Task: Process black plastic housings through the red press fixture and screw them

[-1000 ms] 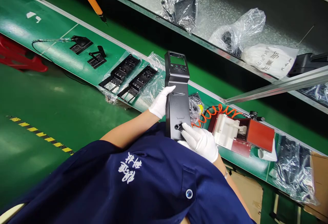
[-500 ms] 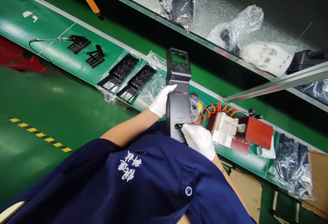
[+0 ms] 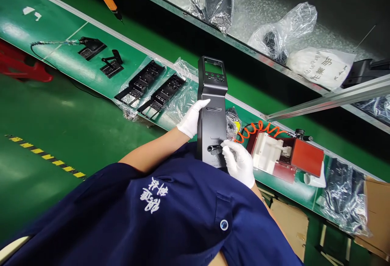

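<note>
A tall black plastic housing [image 3: 212, 107] stands upright against my body, with a rectangular window and a row of small holes near its top. My left hand [image 3: 191, 119], in a white glove, wraps round its left edge and steadies it. My right hand [image 3: 238, 161], also gloved, pinches a small dark part [image 3: 215, 148] at the slot near the housing's lower end. My dark blue shirt [image 3: 158, 217] fills the lower part of the view.
On the green belt [image 3: 61, 61] lie two black frames on clear plastic [image 3: 152, 89], smaller black parts [image 3: 102, 57], a red and white fixture [image 3: 286, 156] with an orange coiled hose [image 3: 258, 130], and bagged parts [image 3: 344, 201]. Plastic bags [image 3: 283, 34] sit on the shelf above.
My right hand has slid up a little along the housing's lower end, its fingers now at the slot. My left hand and the housing stay as they were.
</note>
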The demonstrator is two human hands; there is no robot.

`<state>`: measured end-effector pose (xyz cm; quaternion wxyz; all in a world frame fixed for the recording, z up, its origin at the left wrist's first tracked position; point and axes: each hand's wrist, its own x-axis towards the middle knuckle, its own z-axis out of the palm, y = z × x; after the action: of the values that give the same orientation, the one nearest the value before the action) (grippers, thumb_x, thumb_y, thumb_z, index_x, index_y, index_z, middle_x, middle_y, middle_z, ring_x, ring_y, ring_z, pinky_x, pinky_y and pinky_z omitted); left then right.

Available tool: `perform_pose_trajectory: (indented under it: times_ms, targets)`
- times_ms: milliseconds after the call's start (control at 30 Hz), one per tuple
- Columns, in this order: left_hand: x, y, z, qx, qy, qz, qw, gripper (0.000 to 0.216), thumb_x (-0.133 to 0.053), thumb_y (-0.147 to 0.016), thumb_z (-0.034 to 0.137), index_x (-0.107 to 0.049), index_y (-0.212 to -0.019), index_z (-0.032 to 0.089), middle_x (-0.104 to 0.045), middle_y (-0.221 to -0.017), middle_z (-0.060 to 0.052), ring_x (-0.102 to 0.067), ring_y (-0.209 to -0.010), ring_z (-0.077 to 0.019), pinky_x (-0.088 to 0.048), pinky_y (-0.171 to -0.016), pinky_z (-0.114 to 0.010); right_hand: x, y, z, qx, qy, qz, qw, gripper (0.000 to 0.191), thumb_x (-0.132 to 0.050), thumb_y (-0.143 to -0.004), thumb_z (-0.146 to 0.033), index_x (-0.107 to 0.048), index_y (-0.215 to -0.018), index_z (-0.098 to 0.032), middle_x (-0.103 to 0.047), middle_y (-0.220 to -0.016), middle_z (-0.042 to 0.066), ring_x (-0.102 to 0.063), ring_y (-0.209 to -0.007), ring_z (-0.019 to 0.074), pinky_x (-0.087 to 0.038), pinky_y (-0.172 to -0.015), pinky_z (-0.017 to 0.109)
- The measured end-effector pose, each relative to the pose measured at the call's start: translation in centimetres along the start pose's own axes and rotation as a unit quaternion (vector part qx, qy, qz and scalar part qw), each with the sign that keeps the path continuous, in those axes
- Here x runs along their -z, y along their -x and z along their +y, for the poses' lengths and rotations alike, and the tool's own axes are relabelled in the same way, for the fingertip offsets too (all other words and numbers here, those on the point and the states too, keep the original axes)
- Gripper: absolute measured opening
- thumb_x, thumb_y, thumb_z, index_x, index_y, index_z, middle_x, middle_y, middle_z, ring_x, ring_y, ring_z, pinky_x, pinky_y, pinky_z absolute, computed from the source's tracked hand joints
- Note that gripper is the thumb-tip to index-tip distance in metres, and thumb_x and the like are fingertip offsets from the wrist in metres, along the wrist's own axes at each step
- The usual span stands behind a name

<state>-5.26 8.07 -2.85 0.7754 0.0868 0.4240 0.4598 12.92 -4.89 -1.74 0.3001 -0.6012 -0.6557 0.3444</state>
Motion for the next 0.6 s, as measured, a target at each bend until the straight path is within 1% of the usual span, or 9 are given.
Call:
perform_pose_trajectory:
  times_ms: [67,133,167,200,300,367,433,500,600]
  targets:
    - [-0.2,0.1,0.1,-0.002,0.003,0.002,1.0,0.021,-0.07,-0.086,0.038,-0.077,-0.095,0.021,-0.079,-0.091,-0.006,-0.077,-0.09,-0.0279,-0.062,-0.098,-0.047,0.2,0.2,0.3,-0.064,-0.101,-0.004,0.993,0.065,-0.041,-0.099,-0.063,-0.063,-0.121,-0.006,-0.063,-0.113,0.009,-0.06,-0.084,-0.005,-0.053,-0.077,0.007]
    - [-0.5,0.3,0.3,-0.003,0.002,0.003,1.0,0.021,-0.068,-0.088,0.037,-0.077,-0.093,0.02,-0.079,-0.091,-0.007,-0.077,-0.09,-0.0275,-0.062,-0.098,-0.046,0.7,0.1,0.4,-0.09,-0.141,0.004,0.986,0.072,-0.033,-0.1,-0.066,-0.06,-0.123,-0.003,-0.063,-0.111,0.012,-0.06,-0.083,-0.0046,-0.051,-0.073,0.007]
    - [-0.8,0.4,0.3,-0.002,0.001,0.003,1.0,0.021,-0.066,-0.089,0.036,-0.078,-0.092,0.019,-0.079,-0.09,-0.007,-0.077,-0.09,-0.0274,-0.062,-0.098,-0.045,1.0,0.0,0.3,-0.087,-0.137,0.01,0.987,0.073,-0.03,-0.101,-0.066,-0.061,-0.122,-0.003,-0.063,-0.111,0.012,-0.061,-0.086,-0.0042,-0.052,-0.076,0.007]
    - [-1.0,0.6,0.4,-0.001,0.001,0.003,1.0,0.022,-0.065,-0.09,0.036,-0.078,-0.091,0.019,-0.079,-0.09,-0.007,-0.077,-0.09,-0.0273,-0.062,-0.098,-0.044,1.4,-0.2,0.1,-0.078,-0.124,0.013,0.989,0.072,-0.032,-0.1,-0.067,-0.063,-0.12,-0.004,-0.063,-0.111,0.011,-0.061,-0.09,-0.004,-0.053,-0.08,0.008]
    - [-1.6,1.0,0.6,-0.003,-0.002,-0.003,1.0,0.023,-0.062,-0.091,0.035,-0.078,-0.09,0.018,-0.079,-0.088,-0.007,-0.077,-0.09,-0.0267,-0.061,-0.098,-0.043,2.3,-0.8,-0.5,-0.012,-0.032,-0.001,0.999,0.059,-0.054,-0.092,-0.065,-0.072,-0.111,-0.013,-0.063,-0.106,0.005,-0.059,-0.093,-0.005,-0.052,-0.089,0.009]
    - [-2.0,1.3,0.7,-0.004,-0.007,-0.01,1.0,0.024,-0.062,-0.091,0.035,-0.078,-0.089,0.018,-0.078,-0.087,-0.007,-0.076,-0.09,-0.0263,-0.061,-0.098,-0.042,2.5,-1.2,-0.9,0.054,0.047,-0.011,0.997,0.047,-0.063,-0.088,-0.061,-0.075,-0.106,-0.019,-0.062,-0.1,0.002,-0.056,-0.092,-0.0056,-0.049,-0.088,0.009]
    - [-2.2,1.4,0.7,-0.007,-0.013,-0.008,1.0,0.023,-0.062,-0.091,0.034,-0.078,-0.087,0.018,-0.079,-0.087,-0.006,-0.076,-0.092,-0.0266,-0.061,-0.098,-0.042,2.3,-1.4,-1.0,0.106,0.105,-0.018,0.989,0.042,-0.06,-0.091,-0.058,-0.076,-0.101,-0.021,-0.062,-0.096,0.001,-0.054,-0.093,-0.0055,-0.045,-0.086,0.011]
    - [-2.4,1.5,0.7,-0.014,-0.019,0.001,1.0,0.022,-0.063,-0.091,0.034,-0.078,-0.086,0.018,-0.079,-0.089,-0.006,-0.076,-0.094,-0.0277,-0.061,-0.099,-0.043,2.0,-1.5,-1.0,0.105,0.112,-0.04,0.987,0.042,-0.057,-0.094,-0.056,-0.075,-0.096,-0.017,-0.061,-0.095,0.002,-0.053,-0.093,-0.0054,-0.044,-0.086,0.012]
    - [-2.7,1.7,0.6,-0.023,-0.024,0.012,0.999,0.019,-0.066,-0.089,0.032,-0.077,-0.084,0.018,-0.079,-0.089,-0.007,-0.077,-0.096,-0.0294,-0.061,-0.1,-0.045,1.8,-1.5,-1.0,0.044,0.081,-0.088,0.992,0.042,-0.059,-0.093,-0.051,-0.072,-0.091,-0.011,-0.059,-0.093,0.002,-0.05,-0.086,-0.0071,-0.041,-0.08,0.01]
